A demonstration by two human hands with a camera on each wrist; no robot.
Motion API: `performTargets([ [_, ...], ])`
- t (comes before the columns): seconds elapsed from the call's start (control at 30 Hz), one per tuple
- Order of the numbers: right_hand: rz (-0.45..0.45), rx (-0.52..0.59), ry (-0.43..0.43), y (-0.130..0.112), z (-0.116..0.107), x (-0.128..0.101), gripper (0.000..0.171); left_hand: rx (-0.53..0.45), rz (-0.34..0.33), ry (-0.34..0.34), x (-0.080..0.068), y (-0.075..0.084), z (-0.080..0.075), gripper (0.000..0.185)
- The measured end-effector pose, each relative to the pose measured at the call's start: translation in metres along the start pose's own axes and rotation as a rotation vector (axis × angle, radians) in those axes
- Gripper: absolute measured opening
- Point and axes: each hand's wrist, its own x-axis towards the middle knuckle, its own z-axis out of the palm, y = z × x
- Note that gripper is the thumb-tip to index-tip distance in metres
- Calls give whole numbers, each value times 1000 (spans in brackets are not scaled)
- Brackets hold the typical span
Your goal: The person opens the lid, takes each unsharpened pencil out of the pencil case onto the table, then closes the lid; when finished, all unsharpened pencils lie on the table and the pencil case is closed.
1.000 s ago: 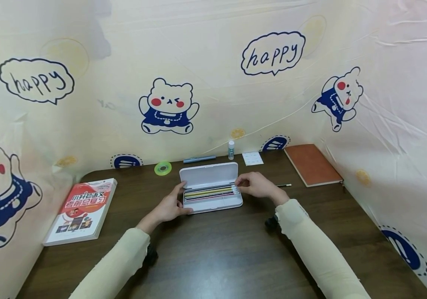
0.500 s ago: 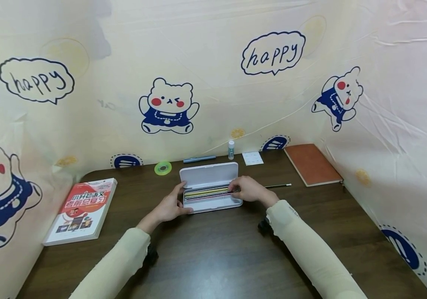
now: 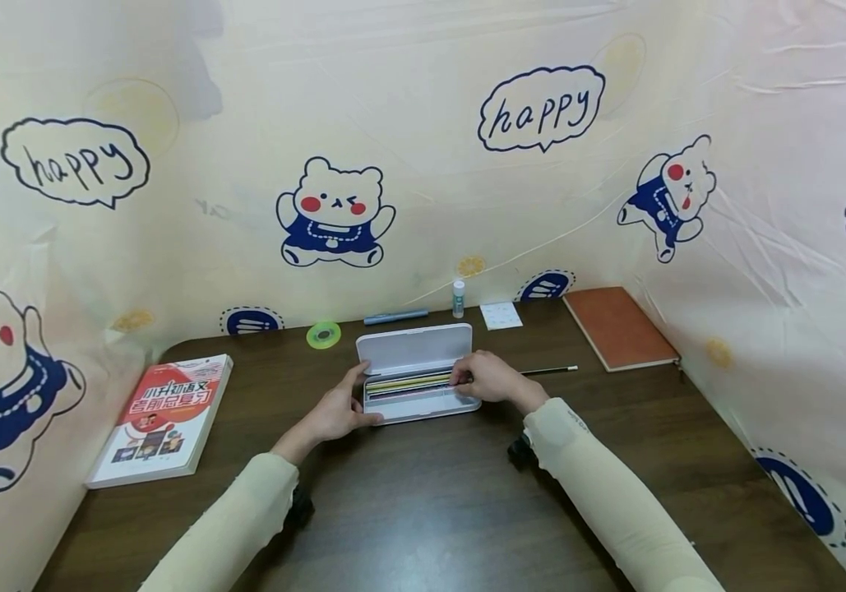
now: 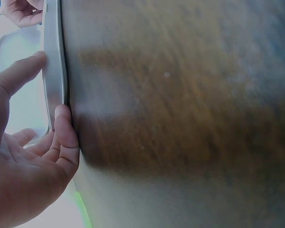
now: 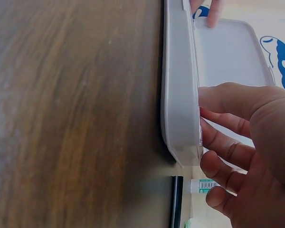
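Note:
A white pencil case [image 3: 418, 406] lies with its lid [image 3: 413, 350] raised at the back. Several pencils [image 3: 406, 383] in yellow, dark and reddish tones lie lengthwise inside. My left hand [image 3: 332, 411] grips the case's left end, thumb at the front wall and fingers behind. Over the right end, my right hand [image 3: 495, 378] reaches in with curled fingers at the pencils. In the right wrist view a red bit shows between its thumb [image 5: 223, 99] and index finger, which pinch at a pencil; the other fingers are bent loosely. The pencils' right ends are hidden by this hand.
A black pencil [image 3: 552, 370] lies on the table right of the case. Behind stand or lie green tape [image 3: 323, 335], a blue pen [image 3: 396, 316], a glue stick [image 3: 458, 299] and a paper pad [image 3: 501, 316]. A book [image 3: 164, 419] is left, a brown notebook [image 3: 618, 329] right.
My right hand has moved left from the case's right edge, further in over the pencils, uncovering more of the black pencil on the table. My left hand stays on the case.

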Motion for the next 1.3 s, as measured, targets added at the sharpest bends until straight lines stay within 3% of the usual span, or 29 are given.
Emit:
performTargets([
  [0.23, 28, 28, 10, -2, 1, 3, 8, 5, 19, -2, 0, -1, 0, 102],
  [0.73, 87, 109, 65, 6, -6, -2, 10, -4, -7, 1, -1, 0, 0, 101],
  [1.0, 66, 129, 105, 21, -20, -14, 5, -4, 5, 8, -1, 0, 0, 102],
  [1.3, 105, 150, 124, 47, -36, -34, 6, -6, 3, 9, -1, 1, 0, 101],
])
